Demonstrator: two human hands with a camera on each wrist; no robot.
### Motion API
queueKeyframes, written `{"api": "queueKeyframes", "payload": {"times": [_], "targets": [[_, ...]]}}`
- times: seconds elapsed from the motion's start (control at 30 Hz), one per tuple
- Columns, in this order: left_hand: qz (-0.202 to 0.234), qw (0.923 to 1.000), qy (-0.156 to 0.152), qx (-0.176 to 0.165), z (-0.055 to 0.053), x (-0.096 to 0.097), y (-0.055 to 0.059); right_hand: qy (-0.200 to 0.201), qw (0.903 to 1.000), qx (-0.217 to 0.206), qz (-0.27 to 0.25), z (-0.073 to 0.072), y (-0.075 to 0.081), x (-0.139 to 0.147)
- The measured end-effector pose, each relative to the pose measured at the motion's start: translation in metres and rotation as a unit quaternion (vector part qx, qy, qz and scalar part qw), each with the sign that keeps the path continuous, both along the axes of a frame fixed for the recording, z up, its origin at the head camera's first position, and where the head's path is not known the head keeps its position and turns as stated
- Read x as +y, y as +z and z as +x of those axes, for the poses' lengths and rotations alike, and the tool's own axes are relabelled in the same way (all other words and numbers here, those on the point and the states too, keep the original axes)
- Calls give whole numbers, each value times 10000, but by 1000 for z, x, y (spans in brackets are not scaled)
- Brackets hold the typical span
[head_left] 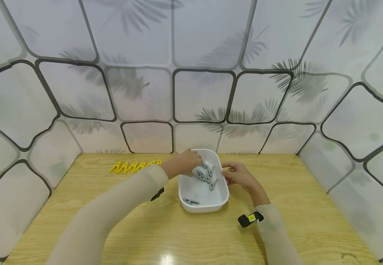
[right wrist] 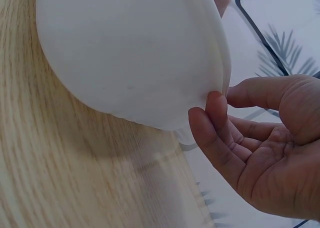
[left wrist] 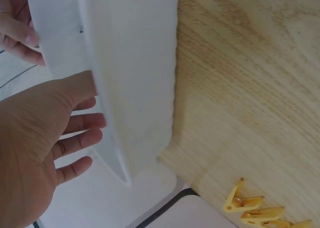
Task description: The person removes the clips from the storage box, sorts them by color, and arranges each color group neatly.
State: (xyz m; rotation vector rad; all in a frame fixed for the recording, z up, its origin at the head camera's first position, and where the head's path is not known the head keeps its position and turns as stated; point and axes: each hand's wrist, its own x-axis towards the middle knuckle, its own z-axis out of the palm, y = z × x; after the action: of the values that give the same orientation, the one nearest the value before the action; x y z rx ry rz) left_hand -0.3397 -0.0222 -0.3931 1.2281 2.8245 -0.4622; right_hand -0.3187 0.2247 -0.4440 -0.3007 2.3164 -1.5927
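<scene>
White tub (head_left: 203,208), on table (head_left: 191,235); grey pegs (head_left: 208,178) inside, yellow pegs (left wrist: 261,214) nearby.
Right hand (head_left: 239,175): grip pinched on tub's rim (right wrist: 220,48). Left hand (head_left: 185,162): inside tub, fingers (left wrist: 77,143) part-bent; whether holding a peg, I cannot tell.

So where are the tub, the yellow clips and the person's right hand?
Tub (head_left: 204,209): head view, outside of its near wall.
Yellow clips (left wrist: 262,213): left wrist view, body of one clip in the group.
Right hand (head_left: 241,177): head view, back of the hand.

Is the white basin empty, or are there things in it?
Not empty: the head view shows several grey clips inside the white basin.
</scene>
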Motion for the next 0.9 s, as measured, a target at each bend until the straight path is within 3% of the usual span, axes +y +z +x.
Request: {"api": "queueKeyframes", "payload": {"times": [0.23, 0.67, 0.9], "targets": [[85, 9999, -52, 65, 0, 1, -9, 15, 10000, -33, -44, -1, 0, 0], [461, 9962, 329, -669, 1, 3, -16, 12, 10000, -64, -20, -1, -1, 1], [567, 9943, 439, -789, -2, 4, -19, 22, 10000, -52, 15, -1, 1, 1]]}}
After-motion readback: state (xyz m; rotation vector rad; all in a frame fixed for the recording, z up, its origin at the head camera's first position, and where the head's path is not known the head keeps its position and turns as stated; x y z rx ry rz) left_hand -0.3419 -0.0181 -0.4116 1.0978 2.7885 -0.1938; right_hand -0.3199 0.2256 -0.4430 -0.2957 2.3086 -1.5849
